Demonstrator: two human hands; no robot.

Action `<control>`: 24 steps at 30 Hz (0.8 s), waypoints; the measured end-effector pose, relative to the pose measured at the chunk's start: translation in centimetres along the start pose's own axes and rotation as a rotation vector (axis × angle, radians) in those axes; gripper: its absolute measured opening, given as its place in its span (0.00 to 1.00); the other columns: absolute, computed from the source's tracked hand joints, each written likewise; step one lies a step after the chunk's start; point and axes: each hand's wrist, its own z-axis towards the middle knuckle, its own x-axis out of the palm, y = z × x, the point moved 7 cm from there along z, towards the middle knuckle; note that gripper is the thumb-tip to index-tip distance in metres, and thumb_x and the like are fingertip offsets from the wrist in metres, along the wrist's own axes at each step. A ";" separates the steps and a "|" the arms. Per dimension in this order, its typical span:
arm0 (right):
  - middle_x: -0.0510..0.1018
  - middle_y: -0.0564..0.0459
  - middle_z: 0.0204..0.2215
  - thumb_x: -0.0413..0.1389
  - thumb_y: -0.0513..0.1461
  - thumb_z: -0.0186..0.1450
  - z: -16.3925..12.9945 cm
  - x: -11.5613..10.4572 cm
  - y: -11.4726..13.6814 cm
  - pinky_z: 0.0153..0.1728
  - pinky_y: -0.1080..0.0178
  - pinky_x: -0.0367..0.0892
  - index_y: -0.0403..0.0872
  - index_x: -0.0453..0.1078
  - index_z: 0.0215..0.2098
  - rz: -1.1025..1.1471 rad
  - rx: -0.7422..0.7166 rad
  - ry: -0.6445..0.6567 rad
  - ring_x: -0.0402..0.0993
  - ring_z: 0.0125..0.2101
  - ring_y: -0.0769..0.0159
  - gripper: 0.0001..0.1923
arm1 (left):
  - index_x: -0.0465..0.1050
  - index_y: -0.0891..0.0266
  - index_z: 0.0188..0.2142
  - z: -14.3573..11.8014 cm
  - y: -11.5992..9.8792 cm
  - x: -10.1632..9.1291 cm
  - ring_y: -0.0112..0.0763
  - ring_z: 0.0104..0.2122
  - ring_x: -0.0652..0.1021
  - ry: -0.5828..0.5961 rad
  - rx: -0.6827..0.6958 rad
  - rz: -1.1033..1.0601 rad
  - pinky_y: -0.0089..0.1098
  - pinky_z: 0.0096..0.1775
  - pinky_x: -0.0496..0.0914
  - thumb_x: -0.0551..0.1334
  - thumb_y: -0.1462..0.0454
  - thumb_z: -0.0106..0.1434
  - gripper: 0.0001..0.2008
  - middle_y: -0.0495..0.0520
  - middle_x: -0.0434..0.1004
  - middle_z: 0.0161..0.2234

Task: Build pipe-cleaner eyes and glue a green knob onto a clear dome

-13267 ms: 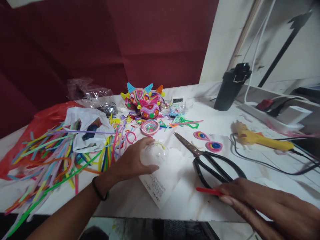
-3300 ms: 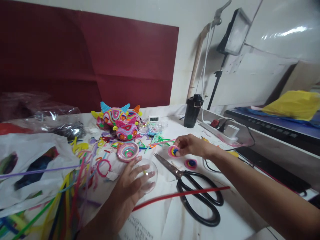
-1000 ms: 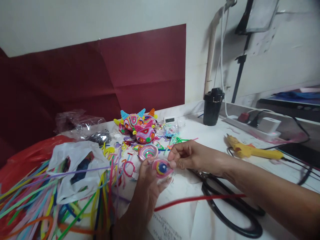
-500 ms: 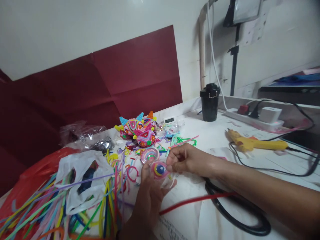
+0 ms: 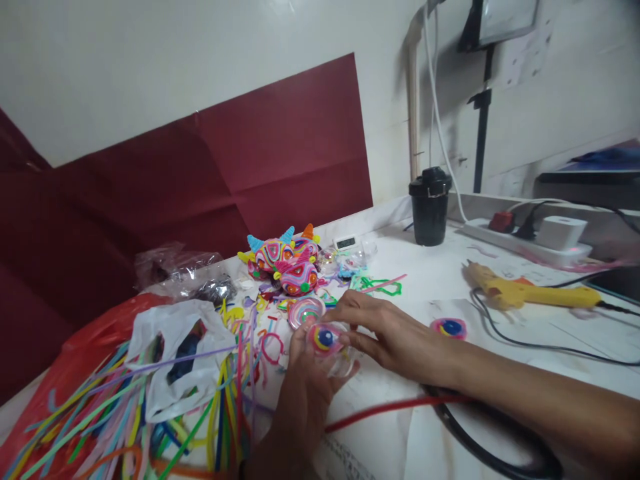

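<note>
My left hand [image 5: 305, 393] cups a clear plastic dome [image 5: 340, 357] just above the table. A round coiled eye piece [image 5: 323, 338], pink with a yellow ring and blue centre, lies against the dome's top. My right hand [image 5: 390, 333] reaches in from the right and its fingers press on that eye piece and the dome. A second matching eye piece [image 5: 450, 327] lies on the white table to the right. A long red pipe cleaner [image 5: 395, 407] runs across the table under my right forearm.
Black scissors [image 5: 495, 447] lie at the front right, partly under my arm. A yellow glue gun [image 5: 525, 293] with its cable, a power strip [image 5: 520, 240] and a black cup [image 5: 430, 207] stand further right. Coloured pipe cleaners [image 5: 125, 407], plastic bags and finished horned figures [image 5: 287, 257] fill the left.
My right hand has shifted from pinching the eye piece's edge to laying its fingers over the dome. The second eye piece has come into view on the right.
</note>
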 end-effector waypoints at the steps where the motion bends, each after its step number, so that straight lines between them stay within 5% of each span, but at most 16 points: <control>1: 0.72 0.47 0.41 0.49 0.33 0.68 -0.1 0.1 0.6 0.41 0.60 0.65 0.49 0.70 0.52 -0.086 -0.070 0.014 0.69 0.39 0.63 0.17 | 0.53 0.50 0.59 -0.1 0.0 0.1 0.48 0.50 0.76 0.002 0.007 -0.005 0.53 0.50 0.69 0.65 0.55 0.61 0.30 0.57 0.69 0.55; 8: 0.72 0.44 0.54 0.46 0.31 0.68 -0.5 1.5 1.4 0.46 0.54 0.67 0.47 0.68 0.55 -0.476 -0.334 0.077 0.70 0.48 0.58 0.20 | 0.48 0.45 0.62 -0.9 -0.3 0.7 0.48 0.50 0.75 -0.060 0.042 -0.033 0.54 0.51 0.68 0.63 0.56 0.62 0.33 0.55 0.63 0.60; 17: 0.76 0.45 0.52 0.43 0.32 0.70 -1.3 2.2 2.0 0.43 0.55 0.70 0.43 0.69 0.54 -0.712 -0.439 0.031 0.74 0.46 0.56 0.19 | 0.51 0.43 0.61 -0.5 -0.2 0.3 0.50 0.51 0.75 -0.071 0.058 -0.043 0.50 0.50 0.68 0.68 0.54 0.57 0.37 0.56 0.67 0.58; 24: 0.76 0.42 0.52 0.37 0.34 0.72 -2.0 3.5 2.2 0.41 0.53 0.72 0.38 0.66 0.56 -0.898 -0.557 0.033 0.74 0.48 0.54 0.22 | 0.61 0.46 0.58 -0.4 -0.2 0.3 0.45 0.54 0.72 -0.046 0.083 0.005 0.45 0.50 0.69 0.67 0.54 0.58 0.30 0.55 0.68 0.57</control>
